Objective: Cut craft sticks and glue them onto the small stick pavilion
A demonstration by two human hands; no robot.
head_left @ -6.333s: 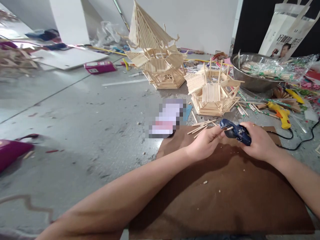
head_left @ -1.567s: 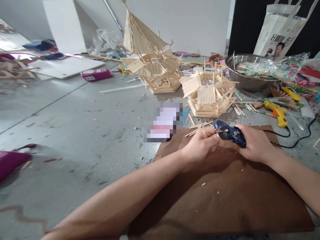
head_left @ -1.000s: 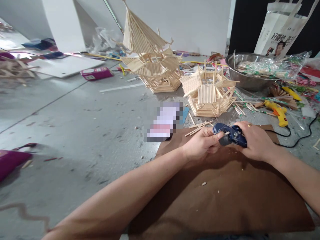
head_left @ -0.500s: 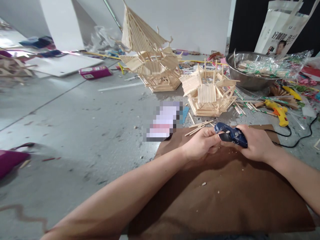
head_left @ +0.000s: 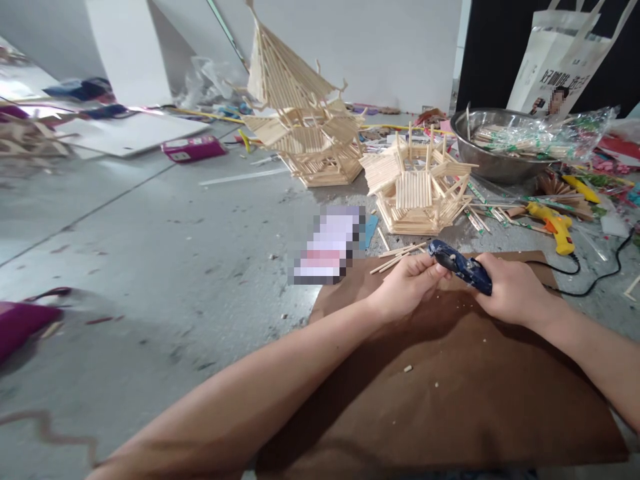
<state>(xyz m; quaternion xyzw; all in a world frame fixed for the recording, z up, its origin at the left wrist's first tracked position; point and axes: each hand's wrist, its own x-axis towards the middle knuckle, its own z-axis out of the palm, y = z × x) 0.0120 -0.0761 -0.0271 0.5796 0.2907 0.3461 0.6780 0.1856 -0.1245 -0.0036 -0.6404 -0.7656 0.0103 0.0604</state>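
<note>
My right hand (head_left: 513, 290) is wrapped round a dark blue hand tool (head_left: 463, 268) with a rounded end and pale specks on it. The tool points left, over the far part of a brown sheet (head_left: 450, 400). My left hand (head_left: 407, 287) is closed in a pinch right at the tool's rounded end. Whatever its fingers hold is hidden from view. Just beyond the left hand lie several loose thin wooden sticks (head_left: 395, 259). Small pale crumbs and a short stick piece (head_left: 408, 368) are scattered on the sheet.
Behind the hands stand a low stick-built structure (head_left: 414, 190) and a taller one with a pointed roof (head_left: 295, 100). A phone (head_left: 327, 243) lies left of the sticks. To the right are a corded yellow glue gun (head_left: 555, 223) and a metal bowl (head_left: 500, 163) of wrapped sticks.
The dark part that stood apart from the tool's underside has closed up against its body. Both hands stay in nearly the same place.
</note>
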